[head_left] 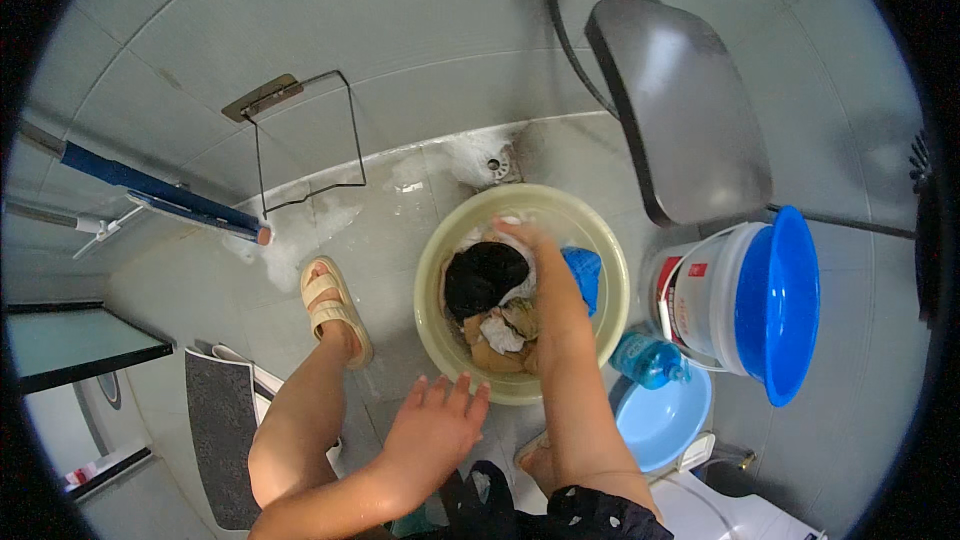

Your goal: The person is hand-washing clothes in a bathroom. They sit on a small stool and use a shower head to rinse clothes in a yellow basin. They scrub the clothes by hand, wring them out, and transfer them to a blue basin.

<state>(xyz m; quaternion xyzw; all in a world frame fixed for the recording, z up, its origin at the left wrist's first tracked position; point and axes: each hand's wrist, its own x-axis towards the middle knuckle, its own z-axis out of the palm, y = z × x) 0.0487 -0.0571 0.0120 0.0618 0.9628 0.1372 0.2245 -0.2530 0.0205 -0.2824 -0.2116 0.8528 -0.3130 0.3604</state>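
A pale yellow-green basin (432, 335) stands on the tiled floor, holding wet laundry. My right hand (520, 233) reaches into its far part, fingers curled and partly hidden at a white cloth (521, 287). Next to that lie a black garment (485, 278), tan cloth (495, 357) and, by the right inner wall, a blue cloth (584, 278). My left hand (437, 424) hovers near the basin's front rim, empty, with its fingers apart.
At the right stand a blue bottle (648, 360), a light blue bowl (664, 422) and a white bucket (712, 290) with a blue basin (785, 305). A grey wall-mounted panel (690, 110) overhangs the far right. Suds (290, 260) lie around my sandalled foot (332, 305) and the drain (497, 165).
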